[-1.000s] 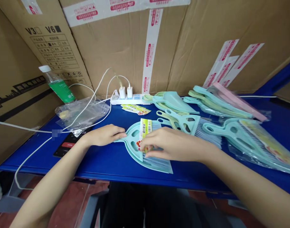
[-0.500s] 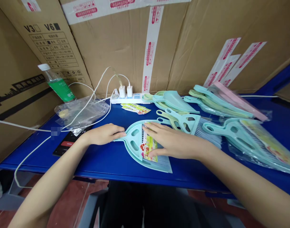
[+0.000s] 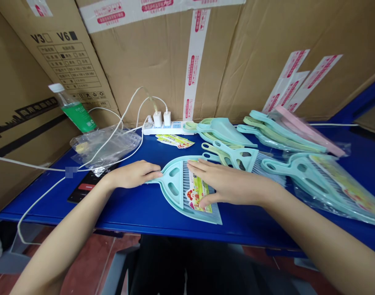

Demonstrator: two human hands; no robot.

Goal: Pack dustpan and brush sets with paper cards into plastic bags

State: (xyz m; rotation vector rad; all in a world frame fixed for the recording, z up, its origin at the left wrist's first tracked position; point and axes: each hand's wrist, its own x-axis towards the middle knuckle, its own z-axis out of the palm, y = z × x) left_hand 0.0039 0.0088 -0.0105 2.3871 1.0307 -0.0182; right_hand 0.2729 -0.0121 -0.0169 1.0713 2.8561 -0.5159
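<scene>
My left hand (image 3: 137,173) is closed round the handle of a mint-green dustpan (image 3: 187,213) that lies on the blue table. Nested in the pan is a hand brush (image 3: 172,174) of the same colour, its grey bristles pointing right. A printed label card (image 3: 202,196), yellow-green with a red mushroom, lies across the bristles. Flat on the card rests my right hand (image 3: 216,182), fingers stretched out and thumb apart. Its palm hides the card's upper right part.
Behind are loose dustpans (image 3: 227,129), brushes (image 3: 248,157) and spare label cards (image 3: 175,140). Bagged sets (image 3: 316,180) lie at right. A power strip (image 3: 162,130) with cables, a plastic bag (image 3: 110,141), a bottle (image 3: 78,114) and a phone (image 3: 85,186) are at left.
The label card has slid a little to the right along the bristles under my right hand, which moved slightly right with it. My left hand keeps its hold on the handle.
</scene>
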